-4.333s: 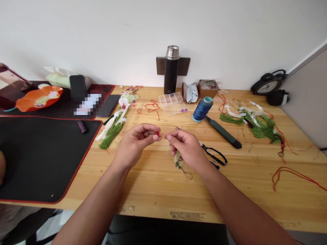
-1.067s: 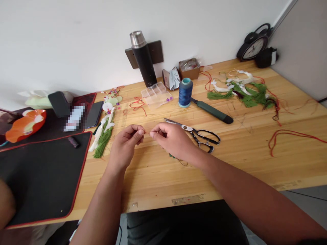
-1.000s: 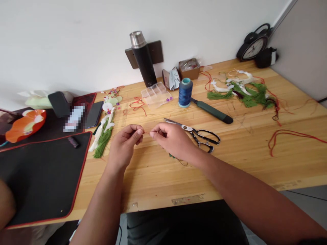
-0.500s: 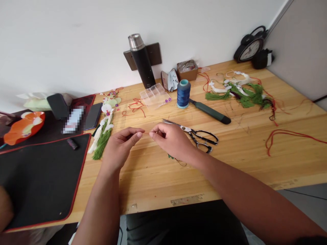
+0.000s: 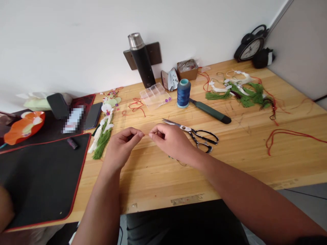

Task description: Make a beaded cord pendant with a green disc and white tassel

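My left hand [image 5: 123, 146] pinches one end of a short, thin orange-red thread [image 5: 146, 134] between thumb and forefinger. The other end is pinched in my right hand [image 5: 170, 139], so the thread spans the small gap between the fingertips. Scissors [image 5: 189, 129] lie partly behind my right hand, with their black handles to its right. Under that hand, a small green piece with a thin dark cord is mostly hidden. Green and white tassels [image 5: 102, 139] lie just left of my left hand.
A blue thread spool [image 5: 183, 94], a dark green tool [image 5: 212, 112], a clear compartment box [image 5: 154, 96] and a black flask [image 5: 143, 64] stand or lie behind. More tassels [image 5: 245, 90] and red cord [image 5: 288, 133] are right; a black mat [image 5: 41, 180] is left.
My two hands have drawn slightly closer together, and the thread between them shows a little shorter. Less of the green piece under my right hand is visible.
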A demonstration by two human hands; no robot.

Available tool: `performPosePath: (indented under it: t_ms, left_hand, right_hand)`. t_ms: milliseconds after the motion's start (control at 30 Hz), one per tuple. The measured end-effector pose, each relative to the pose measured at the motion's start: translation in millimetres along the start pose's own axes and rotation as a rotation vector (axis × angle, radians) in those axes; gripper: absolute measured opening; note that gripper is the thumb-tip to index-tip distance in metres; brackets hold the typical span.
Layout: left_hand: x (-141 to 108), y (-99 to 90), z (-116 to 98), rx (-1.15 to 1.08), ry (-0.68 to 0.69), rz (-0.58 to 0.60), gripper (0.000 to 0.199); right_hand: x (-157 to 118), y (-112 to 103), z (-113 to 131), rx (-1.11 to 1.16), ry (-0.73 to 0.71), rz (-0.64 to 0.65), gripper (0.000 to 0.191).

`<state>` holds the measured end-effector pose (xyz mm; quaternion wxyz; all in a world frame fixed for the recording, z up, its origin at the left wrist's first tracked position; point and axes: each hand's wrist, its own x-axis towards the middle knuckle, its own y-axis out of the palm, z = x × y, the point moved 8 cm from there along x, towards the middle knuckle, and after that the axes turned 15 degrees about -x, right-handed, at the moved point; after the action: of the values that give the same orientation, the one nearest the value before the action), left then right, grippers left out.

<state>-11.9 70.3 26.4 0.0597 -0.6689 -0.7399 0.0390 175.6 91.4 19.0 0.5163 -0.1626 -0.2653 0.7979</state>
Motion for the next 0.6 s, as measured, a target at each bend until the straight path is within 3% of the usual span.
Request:
performPosePath:
  t_ms: [600]
  left_hand:
    - [0.2, -4.0, 5.9, -0.007, -0.02, -0.014, 0.02]
  right_hand:
    - [0.2, 4.7, -0.8, 0.015, -0.007, 0.055, 0.014]
